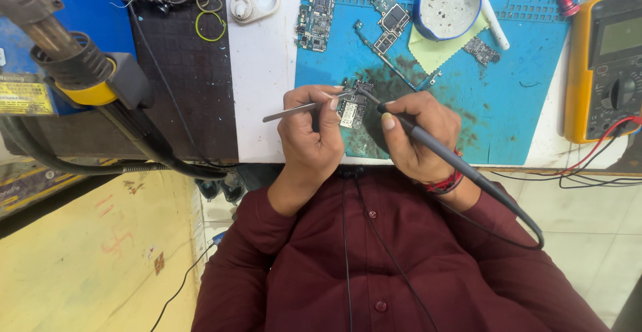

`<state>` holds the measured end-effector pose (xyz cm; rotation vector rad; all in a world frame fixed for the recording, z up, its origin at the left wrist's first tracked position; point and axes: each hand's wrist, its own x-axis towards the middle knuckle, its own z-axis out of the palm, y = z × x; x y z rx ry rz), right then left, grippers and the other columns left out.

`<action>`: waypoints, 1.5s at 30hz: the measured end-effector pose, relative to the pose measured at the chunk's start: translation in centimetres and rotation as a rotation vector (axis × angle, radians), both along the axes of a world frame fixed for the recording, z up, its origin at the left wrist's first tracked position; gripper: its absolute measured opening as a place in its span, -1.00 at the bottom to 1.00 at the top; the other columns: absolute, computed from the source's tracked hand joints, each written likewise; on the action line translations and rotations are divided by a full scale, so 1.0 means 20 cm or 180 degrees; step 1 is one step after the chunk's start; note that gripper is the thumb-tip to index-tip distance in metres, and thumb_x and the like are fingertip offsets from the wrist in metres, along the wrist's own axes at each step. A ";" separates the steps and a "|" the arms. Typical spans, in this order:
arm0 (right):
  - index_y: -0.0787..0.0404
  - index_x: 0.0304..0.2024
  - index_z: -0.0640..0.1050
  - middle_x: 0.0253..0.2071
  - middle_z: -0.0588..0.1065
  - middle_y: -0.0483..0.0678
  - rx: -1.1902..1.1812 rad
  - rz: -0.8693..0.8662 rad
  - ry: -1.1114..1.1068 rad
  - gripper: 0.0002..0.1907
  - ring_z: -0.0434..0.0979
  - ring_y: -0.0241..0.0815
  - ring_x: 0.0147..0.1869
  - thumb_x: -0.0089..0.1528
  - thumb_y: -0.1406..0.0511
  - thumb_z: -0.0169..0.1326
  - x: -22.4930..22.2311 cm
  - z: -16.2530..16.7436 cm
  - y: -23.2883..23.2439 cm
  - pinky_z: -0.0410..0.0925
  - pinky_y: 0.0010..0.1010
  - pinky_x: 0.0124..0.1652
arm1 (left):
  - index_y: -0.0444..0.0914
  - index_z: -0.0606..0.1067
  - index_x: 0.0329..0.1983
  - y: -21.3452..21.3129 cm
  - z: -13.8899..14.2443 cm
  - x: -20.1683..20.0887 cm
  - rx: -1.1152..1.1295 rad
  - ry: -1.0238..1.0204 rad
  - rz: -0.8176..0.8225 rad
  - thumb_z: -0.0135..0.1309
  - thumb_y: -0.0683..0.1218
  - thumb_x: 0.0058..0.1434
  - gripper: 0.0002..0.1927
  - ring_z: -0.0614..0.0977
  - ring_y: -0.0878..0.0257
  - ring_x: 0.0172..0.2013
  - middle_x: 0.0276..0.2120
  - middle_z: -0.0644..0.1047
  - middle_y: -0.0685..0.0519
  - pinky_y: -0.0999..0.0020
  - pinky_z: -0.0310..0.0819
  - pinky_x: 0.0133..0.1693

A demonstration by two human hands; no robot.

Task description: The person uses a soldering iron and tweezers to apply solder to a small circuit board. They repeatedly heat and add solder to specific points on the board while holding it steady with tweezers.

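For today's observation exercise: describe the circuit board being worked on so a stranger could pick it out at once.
Start at the blue work mat on the bench, then go to its dark, stained patch at the near edge. The small circuit board lies there between the left hand, holding tweezers, and the right hand, holding a grey soldering iron. Other boards lie untouched farther back.

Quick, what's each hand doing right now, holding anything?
Left hand: closed on metal tweezers, over a small circuit board.
Right hand: closed on a grey soldering iron, tip at the board.
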<state>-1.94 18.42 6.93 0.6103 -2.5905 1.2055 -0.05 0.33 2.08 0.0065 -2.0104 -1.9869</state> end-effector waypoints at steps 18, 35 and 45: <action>0.18 0.07 0.55 -0.07 0.57 -0.04 0.1020 0.0310 0.0536 -0.60 0.53 -0.01 -0.08 0.19 0.39 0.34 -0.06 0.08 -0.10 0.34 -0.22 -0.06 | -0.29 0.23 0.08 -0.01 -0.01 0.01 0.0733 0.0050 0.0019 -0.03 -0.22 0.53 -0.81 0.54 0.41 -0.34 -0.02 0.55 -0.14 0.56 0.50 -0.25; 0.29 -0.17 0.57 -0.45 0.45 0.01 0.0070 0.0158 0.0207 -0.87 0.47 -0.01 -0.41 0.22 0.44 0.19 0.01 -0.02 0.03 0.29 -0.25 -0.35 | -0.32 0.29 0.02 0.00 0.01 0.00 0.0029 -0.0052 -0.0016 -0.02 -0.26 0.51 -0.87 0.57 0.44 -0.33 -0.11 0.60 -0.07 0.56 0.44 -0.35; 0.28 -0.15 0.50 -0.37 0.50 0.01 0.0072 0.0512 0.0448 -0.78 0.52 -0.01 -0.36 0.20 0.48 0.25 -0.02 -0.02 0.00 0.37 -0.27 -0.32 | -0.30 0.29 0.00 0.00 0.02 -0.02 -0.0322 0.0041 0.0013 -0.01 -0.27 0.49 -0.86 0.65 0.38 -0.34 -0.15 0.60 -0.05 0.53 0.51 -0.36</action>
